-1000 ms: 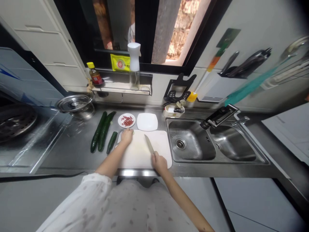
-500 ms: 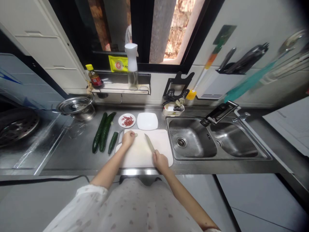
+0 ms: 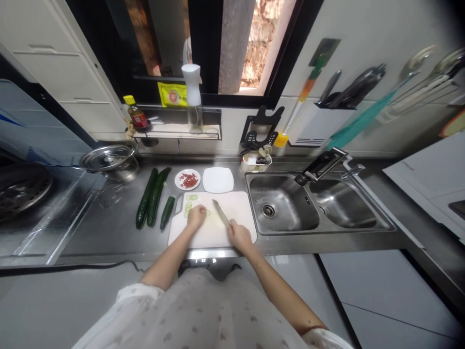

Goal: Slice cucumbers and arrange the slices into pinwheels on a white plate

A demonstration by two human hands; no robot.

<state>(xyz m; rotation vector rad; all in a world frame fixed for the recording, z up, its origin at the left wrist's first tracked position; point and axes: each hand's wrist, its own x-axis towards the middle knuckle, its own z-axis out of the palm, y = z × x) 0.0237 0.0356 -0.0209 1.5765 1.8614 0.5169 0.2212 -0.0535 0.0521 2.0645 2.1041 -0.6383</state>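
My right hand [image 3: 240, 236] is wrapped round the handle of a kitchen knife [image 3: 221, 213], its blade pointing away and to the left over the white cutting board [image 3: 232, 237]. My left hand [image 3: 196, 217] is closed in a pinch over the board, left of the blade, with a pale green cucumber slice [image 3: 208, 213] at its fingertips. More cucumber slices [image 3: 188, 207] lie in a loose group at the board's upper left, just behind my left hand. A cut piece of cucumber [image 3: 167, 212] rests left of the board, beside two whole cucumbers [image 3: 156, 198].
Behind the board stand a small plate of chopped red bits [image 3: 188, 180] and a white square plate [image 3: 218, 180]. The double sink [image 3: 286, 228] adjoins the board on the right. A lidded steel pot [image 3: 112, 162] is at the left; a shelf [image 3: 170, 132] holds bottles.
My left hand has drawn back towards me and right, nearer the blade, uncovering slices on the board. The knife stays in my right hand. The view has shifted slightly.
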